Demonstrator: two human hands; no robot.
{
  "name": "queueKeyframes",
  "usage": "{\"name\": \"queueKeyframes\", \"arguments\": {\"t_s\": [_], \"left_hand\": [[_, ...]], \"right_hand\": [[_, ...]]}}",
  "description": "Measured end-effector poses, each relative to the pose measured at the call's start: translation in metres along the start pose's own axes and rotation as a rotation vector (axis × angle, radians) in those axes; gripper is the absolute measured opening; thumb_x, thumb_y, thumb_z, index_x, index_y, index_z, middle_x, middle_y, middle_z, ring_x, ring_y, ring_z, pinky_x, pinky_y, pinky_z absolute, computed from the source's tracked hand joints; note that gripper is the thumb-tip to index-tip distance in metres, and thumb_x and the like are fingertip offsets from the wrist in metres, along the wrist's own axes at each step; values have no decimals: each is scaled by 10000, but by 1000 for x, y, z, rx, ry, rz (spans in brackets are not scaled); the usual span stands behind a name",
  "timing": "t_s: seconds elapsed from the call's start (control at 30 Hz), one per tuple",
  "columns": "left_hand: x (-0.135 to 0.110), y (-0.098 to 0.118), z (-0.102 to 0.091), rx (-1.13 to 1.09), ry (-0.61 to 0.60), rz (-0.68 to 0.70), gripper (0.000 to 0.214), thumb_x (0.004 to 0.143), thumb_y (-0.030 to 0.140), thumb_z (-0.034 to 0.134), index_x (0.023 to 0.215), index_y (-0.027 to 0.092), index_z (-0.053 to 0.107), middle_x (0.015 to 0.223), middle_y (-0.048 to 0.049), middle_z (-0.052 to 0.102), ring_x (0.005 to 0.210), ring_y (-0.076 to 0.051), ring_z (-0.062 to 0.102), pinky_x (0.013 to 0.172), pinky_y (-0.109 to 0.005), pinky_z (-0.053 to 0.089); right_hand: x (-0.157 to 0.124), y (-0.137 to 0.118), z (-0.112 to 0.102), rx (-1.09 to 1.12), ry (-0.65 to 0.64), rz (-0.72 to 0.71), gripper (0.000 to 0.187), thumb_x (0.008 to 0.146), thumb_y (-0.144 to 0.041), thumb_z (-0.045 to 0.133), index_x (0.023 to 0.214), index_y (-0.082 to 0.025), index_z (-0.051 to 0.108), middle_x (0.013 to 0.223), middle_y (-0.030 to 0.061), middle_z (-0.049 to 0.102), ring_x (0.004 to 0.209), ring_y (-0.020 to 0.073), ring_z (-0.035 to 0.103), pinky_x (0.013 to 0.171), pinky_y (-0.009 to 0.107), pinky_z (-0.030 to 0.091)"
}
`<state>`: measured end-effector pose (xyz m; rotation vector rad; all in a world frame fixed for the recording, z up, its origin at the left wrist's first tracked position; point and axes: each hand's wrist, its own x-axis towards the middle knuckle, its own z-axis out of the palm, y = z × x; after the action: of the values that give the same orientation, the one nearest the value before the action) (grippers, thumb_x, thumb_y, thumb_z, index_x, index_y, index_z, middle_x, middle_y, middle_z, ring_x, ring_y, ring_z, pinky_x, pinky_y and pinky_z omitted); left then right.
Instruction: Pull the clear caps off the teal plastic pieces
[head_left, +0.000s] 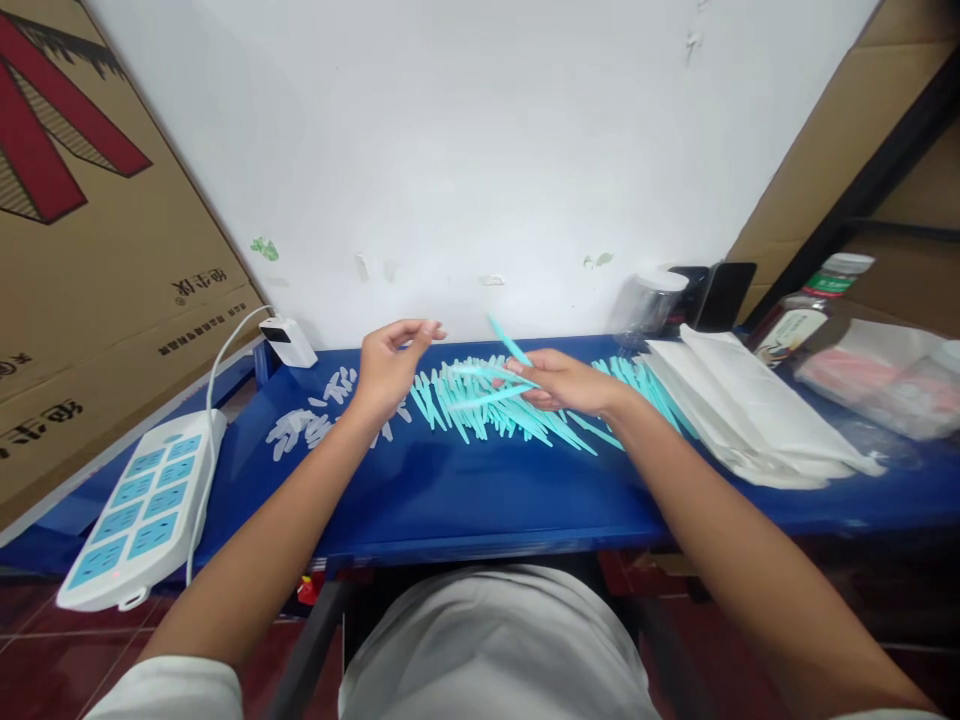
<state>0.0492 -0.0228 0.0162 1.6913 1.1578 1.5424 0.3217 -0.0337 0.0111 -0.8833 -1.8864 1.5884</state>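
My right hand point(561, 382) is closed around several slim, tapered turquoise sticks point(491, 395), whose ends fan out to the left and upward. Beneath it, a long heap of the same turquoise sticks point(517, 420) lies on the blue table point(480, 500). To the left, my left hand point(394, 362) is raised above the table, thumb and fingertips pinched together; whether anything small is between them cannot be made out. Small translucent pieces point(296, 430) are scattered on the table left of that hand, some partly behind my left forearm.
A white power strip point(146, 510) and a white charger point(289, 342) with a cable are on the left. White bags point(757, 410), a clear jar point(651, 310), a dark phone-like slab point(724, 295) and a bottle point(806, 310) stand or lie right. A white wall point(480, 150) rises behind.
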Motion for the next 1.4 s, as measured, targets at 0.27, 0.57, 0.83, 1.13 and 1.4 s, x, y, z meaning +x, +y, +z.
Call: {"name": "queueKeyframes", "arguments": {"t_s": [0.27,0.57,0.83,1.13,1.4], "left_hand": [[-21,-7,24,35,-490,-116,603,943,681,576,1094,122,747,593,23,518,544,-117,447,538,-249,360],[-42,-10,49,-117,-508,-38,559,919,712,594,923,156,648,585,47,450,523,-104,387,512,-244,307],[-47,-4,47,-149,-468,-10,507,973,623,576,1177,162,637,634,34,597,513,-140,555,550,-266,485],[-39,7,29,13,-577,39,462,995,636,521,876,194,587,611,-7,673,556,-190,681,594,-294,527],[-42,10,26,278,-542,195,361,1032,514,515,846,209,562,627,13,658,557,-163,630,581,-265,429]], "right_hand": [[18,11,13,130,543,-182,542,983,-638,555,1171,-134,625,612,-75,342,486,83,278,467,224,200],[32,32,60,-340,591,-399,358,1080,-522,372,1178,-200,494,912,54,608,785,200,581,744,318,477],[20,25,78,-338,433,-353,431,1111,-510,278,1375,-193,403,676,-31,560,565,173,581,609,290,467],[17,23,73,-306,231,-330,346,1109,-470,311,1289,-191,409,820,27,660,707,181,663,695,318,526],[15,23,83,-317,306,-336,294,977,-276,547,1219,-213,392,912,35,660,803,213,657,741,359,508]]}}
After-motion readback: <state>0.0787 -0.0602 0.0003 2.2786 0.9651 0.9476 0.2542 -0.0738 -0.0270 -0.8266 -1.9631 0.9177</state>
